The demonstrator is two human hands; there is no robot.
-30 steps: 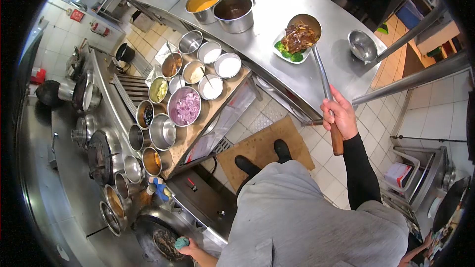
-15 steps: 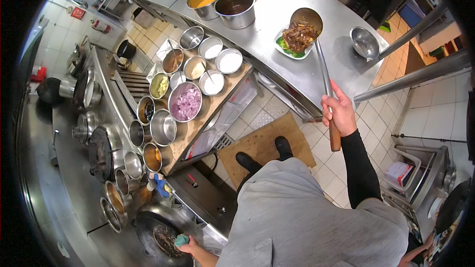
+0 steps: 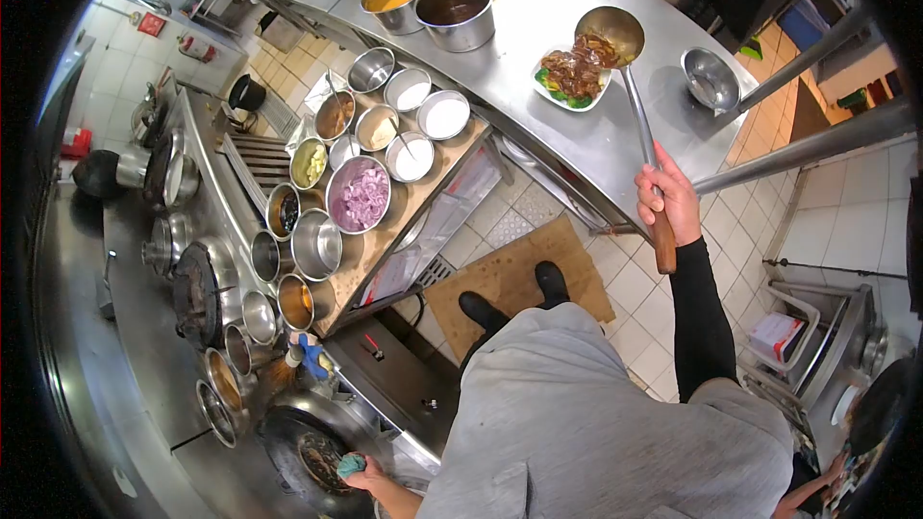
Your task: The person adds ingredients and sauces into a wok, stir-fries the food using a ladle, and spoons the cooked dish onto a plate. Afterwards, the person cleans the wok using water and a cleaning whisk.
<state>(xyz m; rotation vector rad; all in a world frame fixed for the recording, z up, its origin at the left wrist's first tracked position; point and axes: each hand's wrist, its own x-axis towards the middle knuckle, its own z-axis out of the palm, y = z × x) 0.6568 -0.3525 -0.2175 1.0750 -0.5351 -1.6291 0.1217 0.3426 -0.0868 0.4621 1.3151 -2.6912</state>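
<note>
Two hands are in view, both occupied. The right hand [image 3: 668, 197] has its grip wrapped about the wooden handle [image 3: 664, 248] of a ladle [image 3: 620, 27], which reaches over the steel bench [image 3: 663, 130]. The ladle's scoop is tilted at the upper right of a white dish [image 3: 581, 109]; glossy brown food [image 3: 569, 67] lies partly in the scoop and partly on the dish. Green vegetable pieces [image 3: 580, 100] show along the dish's lower and left sides. The dish sits on the bench, between a deep pot of dark liquid [image 3: 466, 36] and a metal bowl [image 3: 711, 79]; a pot of orange liquid [image 3: 399, 16] stands beside the dark one. The left hand [image 3: 365, 474] has its grip on a bunched green cloth [image 3: 351, 465] at a blackened wok [image 3: 284, 437]; contact between cloth and wok cannot be determined. A wooden-topped side bench [image 3: 361, 258] carries grouped metal containers, one filled with chopped purple pieces [image 3: 361, 194].
</note>
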